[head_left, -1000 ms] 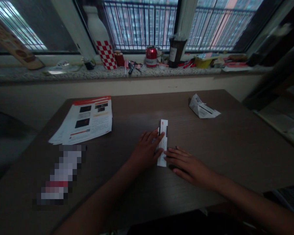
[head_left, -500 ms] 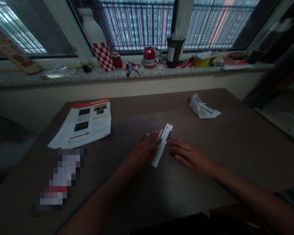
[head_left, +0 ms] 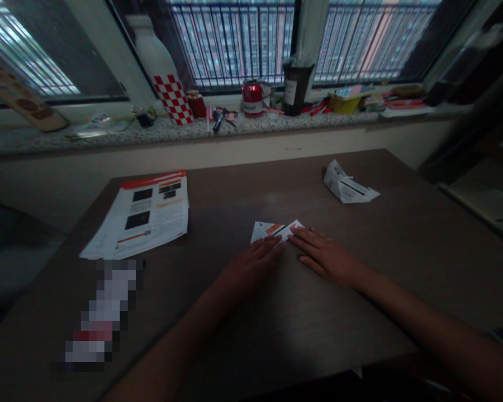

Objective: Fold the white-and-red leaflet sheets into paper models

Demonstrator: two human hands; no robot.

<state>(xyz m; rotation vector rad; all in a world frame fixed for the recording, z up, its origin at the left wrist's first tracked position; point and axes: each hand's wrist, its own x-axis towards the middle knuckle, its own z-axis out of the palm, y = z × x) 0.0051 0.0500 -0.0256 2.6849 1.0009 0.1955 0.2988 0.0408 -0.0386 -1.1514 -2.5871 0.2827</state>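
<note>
Brown wooden table [head_left: 402, 268]: spreads below the window, everything else resting on it.
Stone sill [head_left: 109, 134]: behind the table, crowded; a red-checked bottle [head_left: 167, 84] and a red can [head_left: 252, 97] stand there.
Leaflet stack [head_left: 142, 215]: flat on the table's left, well apart from the hands.
Left hand [head_left: 251, 265]: flat, fingers stretched out, tips pressing the folded slip; grips nothing.
Right hand [head_left: 322, 257]: flat likewise, fingertips on the slip's right end.
Folded sheet [head_left: 347, 187]: far right, alone.
Folded slip [head_left: 272, 229]: mid-table, lying crosswise under both sets of fingertips.
</note>
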